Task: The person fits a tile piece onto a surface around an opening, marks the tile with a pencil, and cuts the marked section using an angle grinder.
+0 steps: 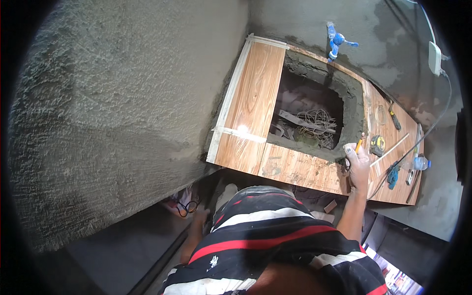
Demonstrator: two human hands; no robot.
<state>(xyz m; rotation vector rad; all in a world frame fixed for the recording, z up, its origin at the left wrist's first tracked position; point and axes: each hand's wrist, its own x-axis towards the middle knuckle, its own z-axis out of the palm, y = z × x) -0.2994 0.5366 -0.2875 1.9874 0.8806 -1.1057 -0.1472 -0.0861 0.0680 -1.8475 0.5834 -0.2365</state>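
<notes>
My right hand grips a yellow pencil at the near right corner of the square, mortar-edged opening in a wood-grain counter. A dark item in the same hand is unclear. Coiled wire and a pale strip lie inside the opening. Beside my right hand lie a yellow tape measure and a thin pale rod. My left hand hangs low, left of my striped shirt, near black loops; its fingers are too small and shadowed to read.
Rough grey plaster walls border the counter. A blue valve sits on the back wall. A white plug with a hanging cable is at right. A utility knife, teal glove and plastic bottle are on the counter's right.
</notes>
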